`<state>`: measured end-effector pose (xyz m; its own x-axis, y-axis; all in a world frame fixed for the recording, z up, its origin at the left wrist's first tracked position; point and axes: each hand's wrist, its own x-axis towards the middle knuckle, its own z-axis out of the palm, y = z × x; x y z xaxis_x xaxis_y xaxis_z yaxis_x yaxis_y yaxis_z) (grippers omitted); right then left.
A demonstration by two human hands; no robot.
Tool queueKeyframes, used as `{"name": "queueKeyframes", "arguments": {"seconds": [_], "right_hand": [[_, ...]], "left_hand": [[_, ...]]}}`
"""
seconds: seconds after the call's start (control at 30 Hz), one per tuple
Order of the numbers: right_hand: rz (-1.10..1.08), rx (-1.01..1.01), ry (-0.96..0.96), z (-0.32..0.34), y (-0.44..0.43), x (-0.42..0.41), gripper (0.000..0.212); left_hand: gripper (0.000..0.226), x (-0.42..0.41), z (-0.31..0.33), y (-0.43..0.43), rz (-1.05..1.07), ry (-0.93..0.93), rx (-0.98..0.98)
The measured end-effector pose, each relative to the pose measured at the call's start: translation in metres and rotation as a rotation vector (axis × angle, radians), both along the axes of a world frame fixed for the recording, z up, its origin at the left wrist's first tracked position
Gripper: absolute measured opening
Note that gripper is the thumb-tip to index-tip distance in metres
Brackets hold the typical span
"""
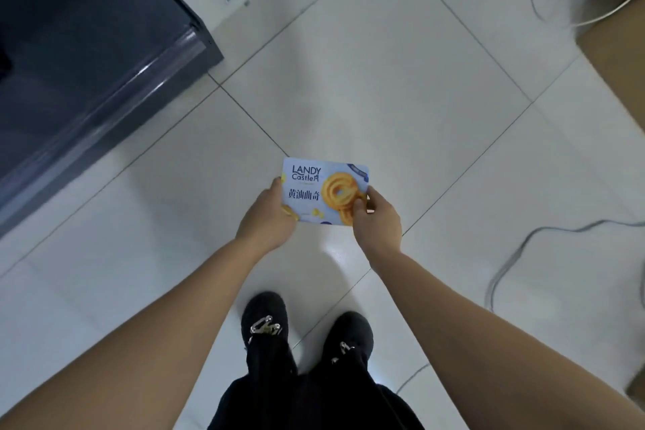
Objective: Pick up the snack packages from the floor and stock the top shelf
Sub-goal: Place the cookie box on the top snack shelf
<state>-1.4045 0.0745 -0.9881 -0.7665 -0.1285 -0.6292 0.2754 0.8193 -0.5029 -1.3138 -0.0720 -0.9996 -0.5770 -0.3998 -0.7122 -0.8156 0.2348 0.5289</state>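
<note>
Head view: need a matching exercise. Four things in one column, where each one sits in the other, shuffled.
Things:
1. Landy Castle cookie box
2. dark grey cabinet
3. grey cable
4. black shoes

Places:
A. lying on the white floor tiles, right side
B. bottom centre of the frame
C. held between the left hand and the right hand
D. upper left

Pairs: 1-C, 2-D, 3-A, 4-B

One wide-angle head-worn camera looks steeply down from above, past both forearms (167,325), at the tiled floor (384,87), with the snack package (314,192) mid-frame, the person's shoes (265,318) near and a dark cabinet (87,45) far left.
</note>
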Motion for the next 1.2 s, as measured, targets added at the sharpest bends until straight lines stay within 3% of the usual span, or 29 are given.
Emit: {"name": "queueKeyframes", "arguments": {"seconds": [0.37,0.67,0.83,0.97,1.2], "right_hand": [[0.215,-0.047,0.154,0.223,-0.049,0.03,0.026],[0.515,-0.232,0.25,0.369,-0.088,0.085,0.025],[0.704,-0.349,0.26,0.437,-0.108,0.142,0.021],[0.864,-0.443,0.26,0.486,-0.12,0.206,0.022],[1.096,-0.57,0.258,0.548,-0.138,0.344,0.02]], "left_hand": [[0.054,0.067,0.235,-0.024,0.266,0.079,-0.056],[0.046,0.15,0.388,-0.018,0.621,0.171,-0.264],[0.047,0.221,0.449,-0.002,0.881,0.216,-0.352],[0.035,0.288,0.497,0.016,1.062,0.277,-0.448],[0.032,0.427,0.563,0.038,1.299,0.224,-0.601]]}}
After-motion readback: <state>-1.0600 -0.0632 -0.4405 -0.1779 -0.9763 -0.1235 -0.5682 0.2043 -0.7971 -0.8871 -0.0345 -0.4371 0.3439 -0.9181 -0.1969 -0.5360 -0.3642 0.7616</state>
